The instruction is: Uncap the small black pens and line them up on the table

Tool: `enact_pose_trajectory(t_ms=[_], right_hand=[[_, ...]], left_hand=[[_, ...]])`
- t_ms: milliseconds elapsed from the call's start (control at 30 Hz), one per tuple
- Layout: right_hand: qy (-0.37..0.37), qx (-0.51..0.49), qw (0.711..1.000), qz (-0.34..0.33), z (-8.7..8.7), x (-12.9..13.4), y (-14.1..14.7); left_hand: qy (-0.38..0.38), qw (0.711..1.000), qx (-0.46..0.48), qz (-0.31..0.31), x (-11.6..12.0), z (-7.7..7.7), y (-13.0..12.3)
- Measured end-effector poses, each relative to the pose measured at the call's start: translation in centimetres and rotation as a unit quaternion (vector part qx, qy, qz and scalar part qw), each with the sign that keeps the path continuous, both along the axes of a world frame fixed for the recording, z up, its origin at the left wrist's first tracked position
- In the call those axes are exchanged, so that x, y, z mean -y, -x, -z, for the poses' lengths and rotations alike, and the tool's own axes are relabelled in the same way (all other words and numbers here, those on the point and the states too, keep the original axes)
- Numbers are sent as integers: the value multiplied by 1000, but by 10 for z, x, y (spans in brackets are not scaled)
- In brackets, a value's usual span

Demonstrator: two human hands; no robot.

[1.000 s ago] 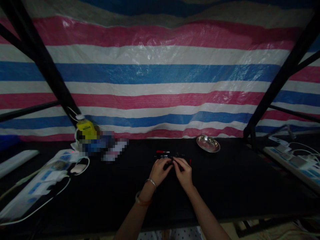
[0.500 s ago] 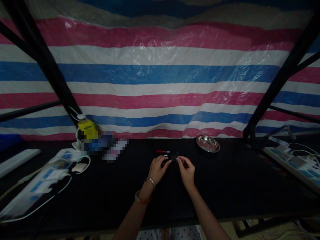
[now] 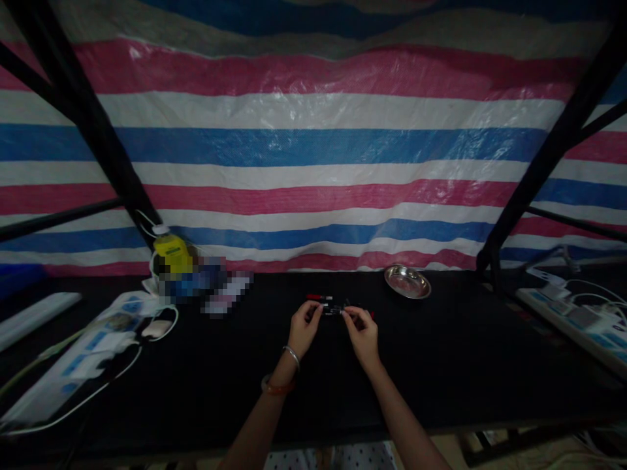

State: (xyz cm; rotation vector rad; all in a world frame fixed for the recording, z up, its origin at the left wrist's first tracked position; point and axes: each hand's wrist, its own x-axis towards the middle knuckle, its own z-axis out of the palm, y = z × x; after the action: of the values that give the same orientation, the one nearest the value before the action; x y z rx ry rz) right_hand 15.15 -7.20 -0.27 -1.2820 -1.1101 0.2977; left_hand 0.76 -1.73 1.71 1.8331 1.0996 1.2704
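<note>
My left hand (image 3: 304,328) and my right hand (image 3: 361,331) meet over the middle of the black table (image 3: 441,352). Their fingertips pinch a small dark part with a pale end (image 3: 333,311) from either side. Just beyond it lie several small red and black pieces (image 3: 319,297). The dim light hides what the part is. Bangles ring my left wrist.
A round metal dish (image 3: 407,281) sits at the back right. White power strips with plugs and cables lie at the left (image 3: 83,365) and at the far right (image 3: 578,320). A yellow bottle (image 3: 171,251) stands by a black frame post. A striped tarp hangs behind.
Both hands have moved a little away from me toward the small red and black pieces, and their fingertips now pinch the small part between them.
</note>
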Motion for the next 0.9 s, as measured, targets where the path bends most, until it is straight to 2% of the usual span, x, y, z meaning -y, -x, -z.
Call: enact_pose_trajectory(t_ms=[233, 367, 533, 733, 900], right_hand=[[14, 100, 993, -54, 5, -1, -2], [21, 143, 988, -55, 6, -1, -3], [65, 193, 976, -74, 5, 0, -4], [90, 220, 968, -76, 5, 0, -4], [103, 245, 962, -70, 6, 0, -4]], left_hand=[[39, 998, 41, -24, -11, 9, 7], [31, 999, -34, -11, -15, 10, 16], [34, 992, -123, -14, -16, 10, 24], [12, 976, -215, -34, -17, 11, 27], [-9, 956, -288, -50, -12, 4, 26]])
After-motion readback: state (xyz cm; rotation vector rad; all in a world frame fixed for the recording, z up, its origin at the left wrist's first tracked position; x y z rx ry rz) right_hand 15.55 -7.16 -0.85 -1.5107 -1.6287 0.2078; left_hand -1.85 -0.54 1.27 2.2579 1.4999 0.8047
